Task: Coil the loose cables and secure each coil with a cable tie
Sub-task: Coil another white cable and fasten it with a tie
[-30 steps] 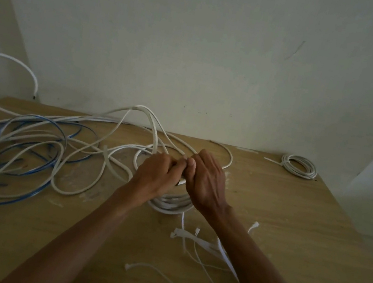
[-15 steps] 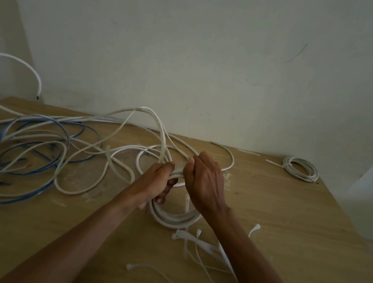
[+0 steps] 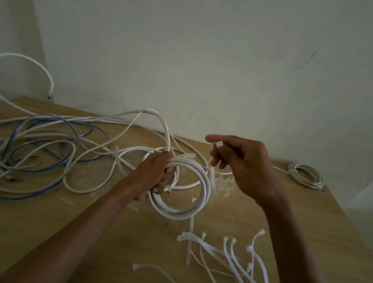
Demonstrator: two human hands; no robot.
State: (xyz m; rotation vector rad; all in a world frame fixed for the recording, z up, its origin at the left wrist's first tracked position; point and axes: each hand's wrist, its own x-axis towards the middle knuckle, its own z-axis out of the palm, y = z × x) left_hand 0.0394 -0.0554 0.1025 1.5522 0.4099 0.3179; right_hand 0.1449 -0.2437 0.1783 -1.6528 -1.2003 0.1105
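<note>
Left hand (image 3: 155, 175): fingers curled round the left side of the white coil (image 3: 196, 211), at mid-table (image 3: 328, 229).
Right hand (image 3: 242, 168): raised right of the coil, pinching a cable tie (image 3: 212, 177) that hangs by the coil's far rim.
In the way: loose cables (image 3: 31, 147), white and blue, with strands crossing into the coil.
Around: spare ties (image 3: 234, 260) by the right forearm; small coil (image 3: 305, 175) in the far right corner.
</note>
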